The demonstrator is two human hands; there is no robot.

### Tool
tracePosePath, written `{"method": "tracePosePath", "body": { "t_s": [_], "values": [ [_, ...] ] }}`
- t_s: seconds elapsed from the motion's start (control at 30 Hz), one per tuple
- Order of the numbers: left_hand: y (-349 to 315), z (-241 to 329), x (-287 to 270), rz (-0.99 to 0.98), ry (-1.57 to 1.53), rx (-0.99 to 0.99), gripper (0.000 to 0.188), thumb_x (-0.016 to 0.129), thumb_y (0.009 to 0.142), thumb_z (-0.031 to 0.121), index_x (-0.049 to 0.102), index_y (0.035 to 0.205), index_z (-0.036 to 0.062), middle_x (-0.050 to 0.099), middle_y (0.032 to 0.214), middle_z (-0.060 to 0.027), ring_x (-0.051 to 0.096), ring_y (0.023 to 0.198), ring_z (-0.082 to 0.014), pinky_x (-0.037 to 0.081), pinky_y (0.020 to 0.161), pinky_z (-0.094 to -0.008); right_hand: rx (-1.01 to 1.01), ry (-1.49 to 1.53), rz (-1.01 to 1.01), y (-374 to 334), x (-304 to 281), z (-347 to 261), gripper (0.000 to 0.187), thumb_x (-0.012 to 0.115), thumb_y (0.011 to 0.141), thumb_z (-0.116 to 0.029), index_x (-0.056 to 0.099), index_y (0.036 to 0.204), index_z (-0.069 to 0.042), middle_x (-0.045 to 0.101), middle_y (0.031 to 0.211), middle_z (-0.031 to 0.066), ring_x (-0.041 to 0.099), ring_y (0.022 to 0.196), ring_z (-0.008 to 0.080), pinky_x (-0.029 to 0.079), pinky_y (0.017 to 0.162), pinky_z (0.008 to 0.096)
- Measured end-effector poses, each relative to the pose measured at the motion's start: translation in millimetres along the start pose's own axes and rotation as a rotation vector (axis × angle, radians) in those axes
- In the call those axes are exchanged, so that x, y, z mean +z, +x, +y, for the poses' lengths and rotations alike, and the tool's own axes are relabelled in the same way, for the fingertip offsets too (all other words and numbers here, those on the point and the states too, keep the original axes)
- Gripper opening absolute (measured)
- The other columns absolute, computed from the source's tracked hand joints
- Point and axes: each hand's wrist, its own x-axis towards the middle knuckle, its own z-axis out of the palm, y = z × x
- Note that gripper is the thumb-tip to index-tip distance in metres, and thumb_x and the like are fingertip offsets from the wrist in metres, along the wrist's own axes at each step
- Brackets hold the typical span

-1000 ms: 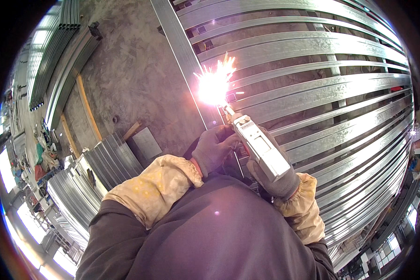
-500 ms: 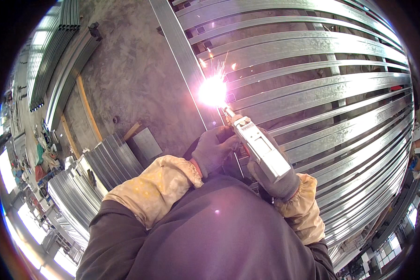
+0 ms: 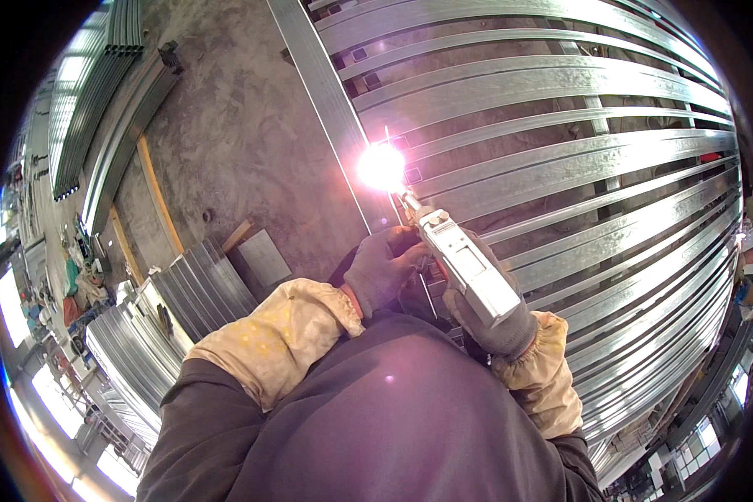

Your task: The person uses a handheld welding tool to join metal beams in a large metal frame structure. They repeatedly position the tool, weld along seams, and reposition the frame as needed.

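A white handheld welding gun (image 3: 475,280) is in my right hand (image 3: 504,330), whose grey-gloved fingers wrap round it from the right and below. Its narrow nozzle points up and left to a blinding white-pink glow (image 3: 381,167), which hides the spot where a crossbar meets the long metal side beam (image 3: 316,71). My left hand (image 3: 380,272), also in a grey glove, is closed beside the gun's front end. Its fingertips lie against or very near the gun, and what they grip is hidden. Tan protective sleeves (image 3: 280,335) cover both forearms.
Parallel shiny metal bars (image 3: 552,167) stretch across the right, with gaps between them. Stacked metal profiles (image 3: 96,100) lie at the far left. Ribbed metal sheets (image 3: 205,280), a wooden strip (image 3: 157,192) and a grey plate (image 3: 263,255) rest on the concrete floor (image 3: 234,109).
The spray of orange sparks above the glow has died down to a small bright streak. Both hands and the welding gun keep almost the same place.
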Motion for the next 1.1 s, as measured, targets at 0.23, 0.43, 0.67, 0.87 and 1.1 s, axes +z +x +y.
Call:
{"method": "tracePosePath", "body": {
  "t_s": [0.23, 0.43, 0.67, 0.87, 1.1],
  "values": [
    [1.3, -4.5, -1.0, 0.007, -0.006, -0.025, 0.021, 0.067, 0.098, 0.015, 0.067, 0.111, -0.0018, 0.071, 0.096, -0.0043, 0.063, 0.084, -0.0079, 0.053, 0.074, -0.026, 0.108, 0.052, -0.041, 0.9, -3.4, -6.1, 0.069, 0.067, 0.09, -0.012, 0.035, 0.149, 0.005, 0.054, 0.138, 0.0245, 0.068, 0.108, 0.0359, 0.058, 0.089, 0.0365],
    [0.8, -2.6, -0.8, -0.01, -0.031, -0.062, 0.021, 0.067, 0.099, 0.017, 0.068, 0.109, -0.0009, 0.069, 0.089, -0.0014, 0.06, 0.076, -0.0053, 0.051, 0.067, -0.0233, -0.01, -0.045, -0.013, 1.1, -3.0, -0.3, 0.068, 0.067, 0.09, -0.011, 0.036, 0.148, 0.005, 0.056, 0.136, 0.0237, 0.069, 0.105, 0.0349, 0.058, 0.087, 0.0363],
    [-0.9, 0.9, 0.0, 0.018, -0.002, -0.008, 0.02, 0.067, 0.099, 0.018, 0.068, 0.107, -0.0008, 0.069, 0.085, -0.0002, 0.059, 0.072, -0.0048, 0.049, 0.061, -0.0228, 0.019, -0.1, 0.025, 3.1, -5.4, -13.7, 0.067, 0.068, 0.088, -0.007, 0.038, 0.147, 0.006, 0.057, 0.135, 0.0215, 0.071, 0.103, 0.0286, 0.059, 0.085, 0.0341],
    [2.0, -2.5, -8.6, -0.095, 0.024, -0.086, 0.031, 0.067, 0.099, 0.021, 0.064, 0.116, -0.004, 0.071, 0.098, -0.0063, 0.067, 0.086, -0.0141, 0.053, 0.073, -0.0277, 0.055, 0.021, 0.012, -4.0, -5.7, -9.2, 0.061, 0.066, 0.089, -0.002, 0.042, 0.144, 0.004, 0.059, 0.132, 0.0183, 0.067, 0.106, 0.0242, 0.056, 0.089, 0.0333],
    [6.4, -14.3, -5.3, -0.075, 0.037, 0.045, 0.033, 0.068, 0.099, 0.024, 0.065, 0.116, -0.0032, 0.07, 0.093, -0.0036, 0.061, 0.078, -0.0088, 0.05, 0.069, -0.0246, 0.299, 0.34, 0.077, -9.3, 0.4, -26.2, 0.042, 0.059, 0.097, -0.004, 0.051, 0.138, 0.001, 0.065, 0.105, 0.0075, 0.062, 0.089, 0.0155, 0.052, 0.078, 0.0298]
  ]
}}
